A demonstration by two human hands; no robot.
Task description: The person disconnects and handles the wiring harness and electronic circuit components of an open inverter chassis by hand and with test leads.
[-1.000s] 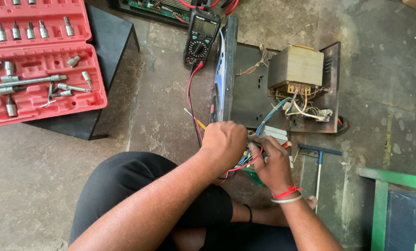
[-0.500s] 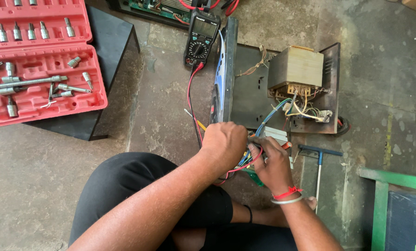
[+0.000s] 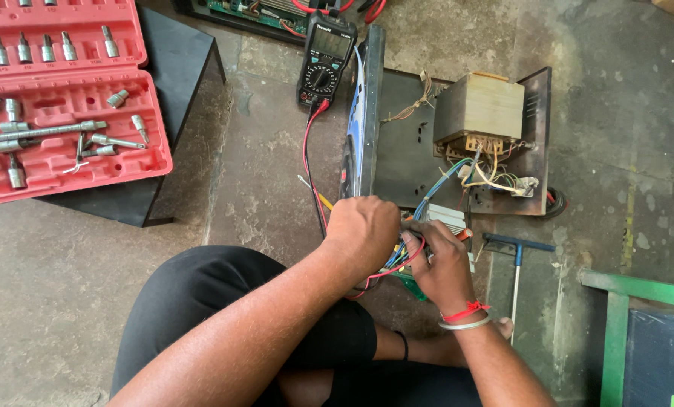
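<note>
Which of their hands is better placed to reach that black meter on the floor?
Probably the left hand: it sits on the wire bundle directly below the multimeter, whose red lead runs toward it. The right hand is farther off, beside the transformer chassis.

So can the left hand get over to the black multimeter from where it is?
Probably yes. The left hand is closed over the wire bundle, and the multimeter lies face up on the floor beyond it with bare concrete between. Only its red lead crosses that stretch, but the hand would have to leave the wires.
</note>
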